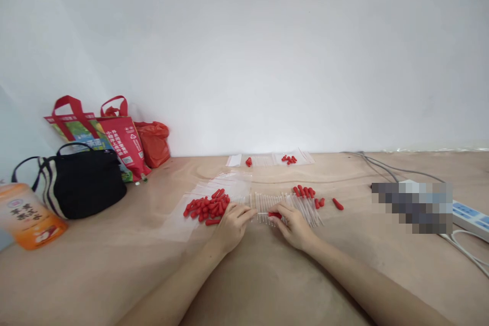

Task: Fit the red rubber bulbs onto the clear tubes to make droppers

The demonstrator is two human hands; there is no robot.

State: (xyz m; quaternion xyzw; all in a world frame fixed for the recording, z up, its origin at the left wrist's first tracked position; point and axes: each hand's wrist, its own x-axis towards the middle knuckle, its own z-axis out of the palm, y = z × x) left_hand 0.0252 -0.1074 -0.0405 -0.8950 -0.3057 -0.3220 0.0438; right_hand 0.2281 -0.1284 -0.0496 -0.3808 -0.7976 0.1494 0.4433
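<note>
Pale wall and brown tabletop are shown in the head view. Above clear rods, a thin rod is pinched by the left hand; the red handle at its end is pinched by the right hand.

Pretty bright, soft, even light here, with the pale wall going a bit cool and grey. Tabletop has a dull sheen, plus a faint dark shadow along the right forearm. Wide lens makes the orange pouch lean at the left edge. Clear sticks blur together, honestly hard to separate. Blocky pixelation covers something on the right.
</note>
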